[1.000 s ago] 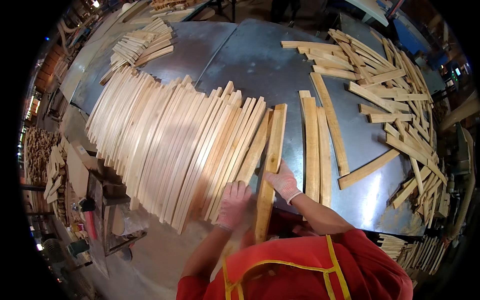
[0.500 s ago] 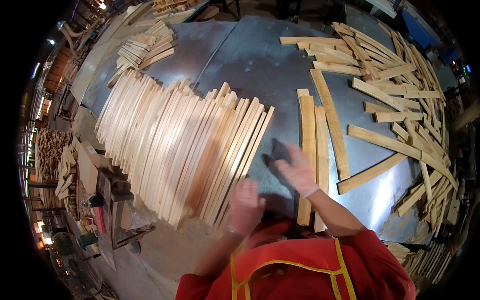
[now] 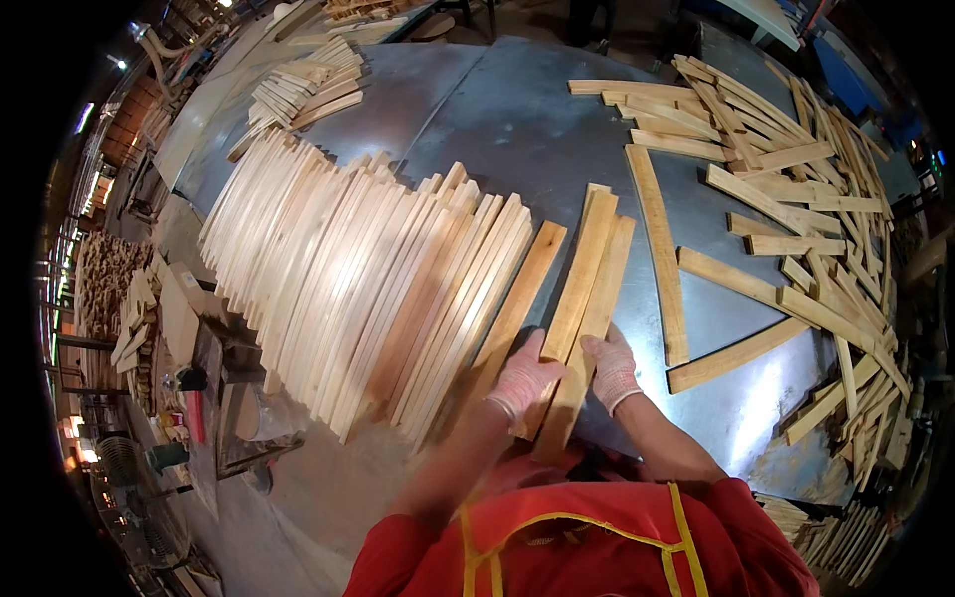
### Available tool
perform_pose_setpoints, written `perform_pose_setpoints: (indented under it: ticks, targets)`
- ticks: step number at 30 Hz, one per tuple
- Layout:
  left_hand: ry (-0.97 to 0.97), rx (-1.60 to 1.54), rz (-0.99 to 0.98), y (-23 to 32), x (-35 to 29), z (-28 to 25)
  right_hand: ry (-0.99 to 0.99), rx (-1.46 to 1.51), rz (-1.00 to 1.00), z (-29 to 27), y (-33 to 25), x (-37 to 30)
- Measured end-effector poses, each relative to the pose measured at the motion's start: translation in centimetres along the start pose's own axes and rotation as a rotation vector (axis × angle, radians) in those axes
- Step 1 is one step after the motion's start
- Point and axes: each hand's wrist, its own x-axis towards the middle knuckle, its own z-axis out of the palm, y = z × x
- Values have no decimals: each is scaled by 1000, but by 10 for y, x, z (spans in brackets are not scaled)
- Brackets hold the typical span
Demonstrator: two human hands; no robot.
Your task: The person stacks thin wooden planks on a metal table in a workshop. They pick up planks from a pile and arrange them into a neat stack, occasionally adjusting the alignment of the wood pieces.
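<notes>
Two long light-brown wooden strips, a left one (image 3: 580, 274) and a right one (image 3: 603, 289), lie side by side and slightly tilted on the metal table in front of me. My left hand (image 3: 529, 376), in a thin whitish glove, grips their left edge near the lower end. On the opposite edge my right hand (image 3: 612, 368), gloved too, has its thumb on top and its fingers down the side. Another strip (image 3: 527, 284) lies flat just left of the pair, beside a long row of pale strips (image 3: 348, 284) packed close together.
A single strip (image 3: 657, 254) lies right of my hands. Beyond it spreads a jumbled heap of strips (image 3: 796, 189). A smaller pile (image 3: 308, 90) sits at the far left of the metal table (image 3: 497, 109). A floor fan (image 3: 134, 497) stands at lower left.
My right hand, earlier over a dark block, now holds the strips' right side. My left hand has moved right onto them. The pair has shifted left and tilted. The dark block no longer shows.
</notes>
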Motion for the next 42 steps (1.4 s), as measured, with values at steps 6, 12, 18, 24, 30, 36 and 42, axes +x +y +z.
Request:
perform_pose_setpoints:
  ticks: [6, 12, 18, 24, 30, 36, 42]
  targets:
    - [208, 270, 181, -25, -42, 8, 47, -307, -208, 8, 9, -27]
    - [115, 623, 528, -40, -74, -16, 151, -829, -210, 37, 15, -31]
    - [448, 996, 638, -115, -79, -83, 159, -598, -231, 31, 42, -25]
    - [567, 654, 524, -122, -67, -73, -154, -1082, -134, 107, 46, -31]
    - [641, 902, 491, -90, -61, -63, -13, -1407, -654, 58, -20, 33]
    - [504, 745, 559, -44, -59, 3, 545, -1657, -477, -86, -104, 77]
    - [308, 445, 402, -32, -29, 48, 5, -807, -178, -106, -54, 35]
